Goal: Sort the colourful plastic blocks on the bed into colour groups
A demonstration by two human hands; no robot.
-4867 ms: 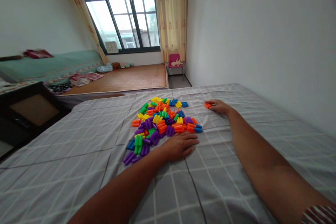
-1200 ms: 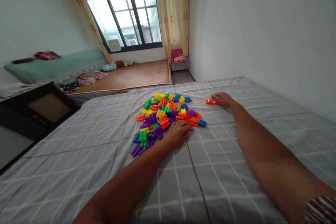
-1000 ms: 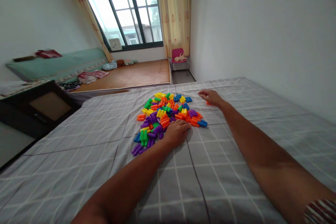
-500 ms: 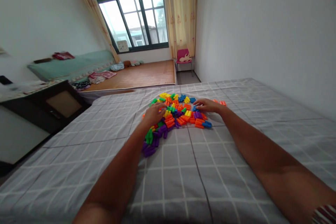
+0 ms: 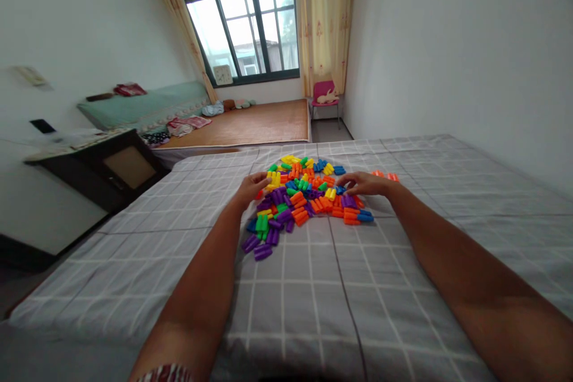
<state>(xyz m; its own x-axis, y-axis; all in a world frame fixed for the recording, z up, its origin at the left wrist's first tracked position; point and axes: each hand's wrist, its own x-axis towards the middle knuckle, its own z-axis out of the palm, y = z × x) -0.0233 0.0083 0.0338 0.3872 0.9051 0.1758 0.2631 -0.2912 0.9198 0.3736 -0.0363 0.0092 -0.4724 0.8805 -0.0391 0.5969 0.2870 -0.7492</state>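
A heap of bullet-shaped plastic building blocks [image 5: 300, 200] in orange, purple, green, yellow and blue lies on the grey checked bed cover [image 5: 295, 292]. At its left edge is my left hand [image 5: 250, 189], fingers stretched toward a yellow block [image 5: 274, 181]; whether they touch it I cannot tell. My right hand [image 5: 367, 183] reaches in from the right with thumb and fingers apart, the tips at a blue block [image 5: 341, 190]. Below that hand lie a purple block [image 5: 348, 202] and an orange block joined to a blue one [image 5: 364, 216].
A few orange blocks [image 5: 385, 176] lie apart, beyond my right hand. A second bed with a brown mat [image 5: 264, 122] stands under the window. To the left is a dark cabinet [image 5: 120, 170]; a pink chair [image 5: 323, 91] stands at the back by the white wall.
My left hand has drawn back leftward from over the heap to its edge, uncovering yellow and purple blocks. The right hand stays at the blue block. The view has shifted slightly left.
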